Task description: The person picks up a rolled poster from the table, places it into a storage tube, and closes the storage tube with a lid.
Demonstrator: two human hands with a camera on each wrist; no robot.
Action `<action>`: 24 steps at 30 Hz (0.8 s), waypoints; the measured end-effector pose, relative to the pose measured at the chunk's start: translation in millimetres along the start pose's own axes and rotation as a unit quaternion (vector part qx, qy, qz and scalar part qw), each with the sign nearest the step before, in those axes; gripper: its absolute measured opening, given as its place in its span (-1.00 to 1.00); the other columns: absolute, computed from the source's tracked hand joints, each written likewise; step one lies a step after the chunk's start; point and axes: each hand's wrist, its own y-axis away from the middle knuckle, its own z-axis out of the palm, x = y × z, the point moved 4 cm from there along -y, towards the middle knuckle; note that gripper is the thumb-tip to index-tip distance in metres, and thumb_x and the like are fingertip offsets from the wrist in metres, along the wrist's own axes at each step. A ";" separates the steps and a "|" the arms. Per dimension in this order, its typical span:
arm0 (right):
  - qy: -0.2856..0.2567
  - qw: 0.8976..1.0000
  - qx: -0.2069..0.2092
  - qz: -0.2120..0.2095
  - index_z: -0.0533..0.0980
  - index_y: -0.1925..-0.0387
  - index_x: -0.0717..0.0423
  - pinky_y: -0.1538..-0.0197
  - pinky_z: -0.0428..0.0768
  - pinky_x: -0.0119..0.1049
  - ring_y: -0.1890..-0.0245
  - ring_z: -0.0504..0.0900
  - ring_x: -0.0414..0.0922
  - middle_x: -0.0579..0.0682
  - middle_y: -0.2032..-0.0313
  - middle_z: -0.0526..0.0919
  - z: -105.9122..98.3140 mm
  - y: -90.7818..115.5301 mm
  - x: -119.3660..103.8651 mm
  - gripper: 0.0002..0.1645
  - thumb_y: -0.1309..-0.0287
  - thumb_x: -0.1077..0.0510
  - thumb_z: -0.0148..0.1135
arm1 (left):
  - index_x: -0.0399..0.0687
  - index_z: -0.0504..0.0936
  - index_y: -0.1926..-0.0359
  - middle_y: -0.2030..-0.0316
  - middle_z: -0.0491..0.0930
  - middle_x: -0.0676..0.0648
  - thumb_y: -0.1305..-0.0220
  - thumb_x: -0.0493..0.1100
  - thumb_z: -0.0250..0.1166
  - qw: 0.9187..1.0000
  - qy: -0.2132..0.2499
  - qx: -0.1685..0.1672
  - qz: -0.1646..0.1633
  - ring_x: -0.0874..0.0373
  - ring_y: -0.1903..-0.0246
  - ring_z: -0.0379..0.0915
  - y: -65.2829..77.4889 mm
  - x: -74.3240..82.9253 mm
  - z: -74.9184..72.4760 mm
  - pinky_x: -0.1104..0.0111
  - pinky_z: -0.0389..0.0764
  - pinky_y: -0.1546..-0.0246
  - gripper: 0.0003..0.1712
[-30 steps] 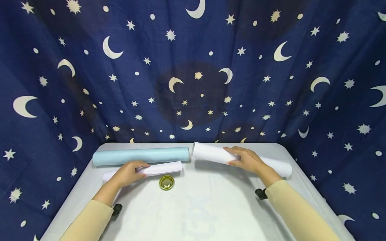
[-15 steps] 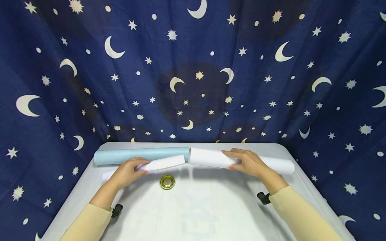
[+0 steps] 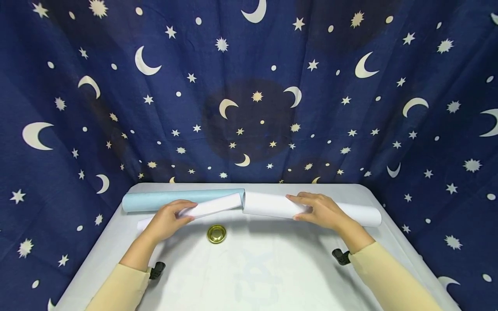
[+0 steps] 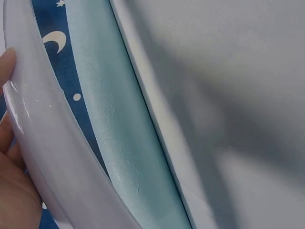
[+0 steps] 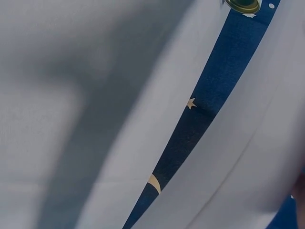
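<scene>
In the head view my left hand (image 3: 170, 220) grips a thin white roll (image 3: 218, 205), thumb in front and fingers behind. Its right end is raised and overlaps the light blue roll (image 3: 148, 201) in view. My right hand (image 3: 319, 211) grips a thicker white roll (image 3: 268, 204) from above; that roll's left end appears close to the blue roll's right end, and I cannot tell if they touch. The left wrist view shows the thin roll (image 4: 52, 124) as glossy, beside the blue roll (image 4: 114, 124). The thick roll (image 5: 238, 157) fills the right wrist view's lower right.
A small round gold dish (image 3: 216, 233) lies on the white table (image 3: 264, 268), in front of the rolls. A dark blue curtain (image 3: 249, 86) with moons and stars surrounds the table's back and sides. Black wrist mounts (image 3: 157, 270) protrude beside the sleeves.
The thin roll's right end has risen and shifted right over the blue roll. The thick roll's left end has dropped and moved slightly left. Both hands keep their hold.
</scene>
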 end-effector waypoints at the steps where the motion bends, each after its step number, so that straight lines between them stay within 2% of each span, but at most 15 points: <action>1: 0.000 1.000 -0.003 0.004 0.52 -0.32 -0.14 0.09 0.65 -0.06 0.16 0.66 -0.12 -0.06 0.01 0.67 0.7 0.6 0.3 -0.17 0.04 -0.13 0.56 | 0.10 0.70 -0.13 -0.09 0.64 0.02 -0.17 -0.15 0.51 1.000 0.000 0.001 0.002 -0.02 -0.18 0.51 0.1 0.3 0.6 0.04 0.48 -0.22 -0.54; 7: 0.006 0.999 -0.027 0.030 0.48 -0.35 -0.24 -0.03 0.61 0.08 -0.03 0.67 0.06 0.05 -0.08 0.67 4.0 2.3 2.1 -0.16 0.00 -0.22 0.51 | 0.09 0.70 -0.13 -0.08 0.64 0.03 -0.16 -0.16 0.51 1.000 0.005 -0.005 0.010 -0.02 -0.17 0.51 -1.7 5.3 4.0 0.04 0.50 -0.21 -0.53; 12: -0.001 0.999 -0.027 0.030 0.48 -0.35 -0.28 -0.02 0.63 0.03 0.01 0.68 0.00 0.03 -0.08 0.66 4.1 0.6 2.1 -0.16 0.01 -0.20 0.52 | 0.09 0.70 -0.13 -0.09 0.64 0.02 -0.18 -0.15 0.50 1.000 0.005 -0.019 0.013 -0.03 -0.18 0.51 -4.9 12.0 7.8 0.02 0.51 -0.19 -0.54; 19: -0.002 0.999 -0.029 0.029 0.48 -0.34 -0.30 -0.01 0.64 0.00 0.06 0.69 -0.06 0.01 -0.08 0.66 4.3 0.2 2.2 -0.17 0.01 -0.29 0.47 | 0.13 0.70 -0.14 -0.11 0.63 0.05 -0.18 -0.13 0.49 1.000 -0.001 -0.027 0.008 -0.02 -0.19 0.50 -9.5 17.1 15.5 0.02 0.49 -0.21 -0.54; 24: -0.016 0.999 -0.032 0.027 0.48 -0.34 -0.24 -0.07 0.62 0.04 -0.04 0.67 0.00 0.03 -0.13 0.65 6.2 1.0 2.4 -0.16 0.00 -0.25 0.48 | 0.14 0.70 -0.14 -0.11 0.63 0.06 -0.19 -0.12 0.48 0.999 0.004 -0.036 0.011 0.00 -0.19 0.50 -12.3 20.2 22.5 0.03 0.48 -0.23 -0.54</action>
